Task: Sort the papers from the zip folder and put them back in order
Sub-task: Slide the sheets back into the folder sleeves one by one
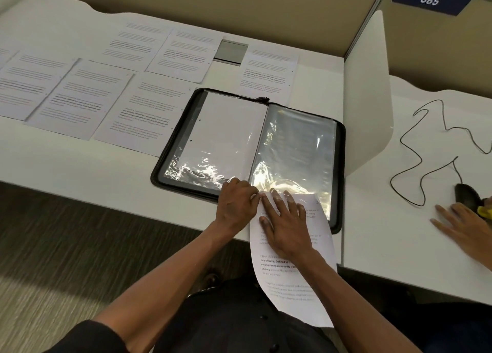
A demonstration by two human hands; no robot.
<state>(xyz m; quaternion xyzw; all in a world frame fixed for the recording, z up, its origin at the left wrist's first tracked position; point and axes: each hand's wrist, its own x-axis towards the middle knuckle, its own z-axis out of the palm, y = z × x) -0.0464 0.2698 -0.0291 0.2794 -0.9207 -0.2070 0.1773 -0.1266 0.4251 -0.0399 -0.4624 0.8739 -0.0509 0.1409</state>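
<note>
While loose papers (pixel 87 97) cover the white desk (pixel 80 166), the open zip folder (pixel 170 150) lies at its near edge; printed sheet (pixel 295 280) overhangs it, tip inside the right sleeve (pixel 295 145), right hand (pixel 286 226) flat on it, left hand (pixel 235 205) pinching the sleeve's corner.

Under the right hand's fingers (pixel 286 206) lies a white sheet (pixel 292 278) with grey and bold black print. Just beyond the fingertips, the folder (pixel 342 166) has a black zip edge and clear, glossy sleeves (pixel 295 145). The desk (pixel 80 166) is white.
</note>
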